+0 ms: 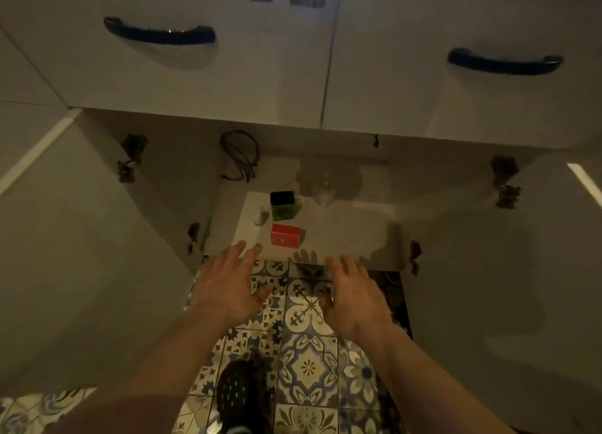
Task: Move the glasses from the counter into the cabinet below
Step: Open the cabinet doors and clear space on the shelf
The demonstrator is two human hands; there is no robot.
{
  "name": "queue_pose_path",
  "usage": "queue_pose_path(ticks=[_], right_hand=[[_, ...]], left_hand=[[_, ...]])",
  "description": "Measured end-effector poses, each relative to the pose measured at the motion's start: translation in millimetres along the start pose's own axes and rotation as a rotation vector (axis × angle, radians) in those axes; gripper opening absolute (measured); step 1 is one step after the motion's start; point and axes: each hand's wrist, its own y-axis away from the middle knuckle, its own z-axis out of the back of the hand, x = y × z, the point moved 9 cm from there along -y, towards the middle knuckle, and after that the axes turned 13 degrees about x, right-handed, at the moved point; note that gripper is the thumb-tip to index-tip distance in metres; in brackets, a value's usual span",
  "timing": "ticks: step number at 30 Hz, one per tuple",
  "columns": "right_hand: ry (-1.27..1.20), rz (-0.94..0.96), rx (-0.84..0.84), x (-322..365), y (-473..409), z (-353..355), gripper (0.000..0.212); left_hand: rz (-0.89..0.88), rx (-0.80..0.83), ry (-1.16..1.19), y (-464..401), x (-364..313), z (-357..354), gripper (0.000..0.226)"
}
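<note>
The cabinet below the counter stands with both doors swung wide, and its pale floor (351, 235) shows between them. A clear glass (325, 191) stands deep inside, faint in the dim light. My left hand (228, 287) and my right hand (355, 298) hover side by side over the patterned floor tiles, just in front of the cabinet's front edge. Both hands are empty with the fingers spread. The counter top is out of view.
Inside the cabinet sit a green bottle with a black cap (282, 205), a red box (286, 235) and a small pale object (261, 218). A dark cable (241, 157) hangs at the back. Two drawers with dark handles (159, 33) (505, 63) lie above. The open doors (81, 254) (505, 287) flank my arms.
</note>
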Motion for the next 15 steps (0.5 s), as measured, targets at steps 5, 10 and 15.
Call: queue_pose_path(ticks=[5, 10, 15], right_hand=[[0.008, 0.007, 0.056, 3.2, -97.8, -12.1, 0.072], [0.02, -0.003, 0.089, 0.6, -236.1, -44.1, 0.067], [0.135, 0.074, 0.067, -6.5, -336.1, -82.8, 0.068]], left_hand=[[0.036, 0.002, 0.033, -88.3, 47.8, -18.1, 0.086], [0.051, -0.008, 0.033, -202.8, 106.5, -47.8, 0.086], [0.102, 0.012, 0.067, -294.8, 159.3, -85.9, 0.086]])
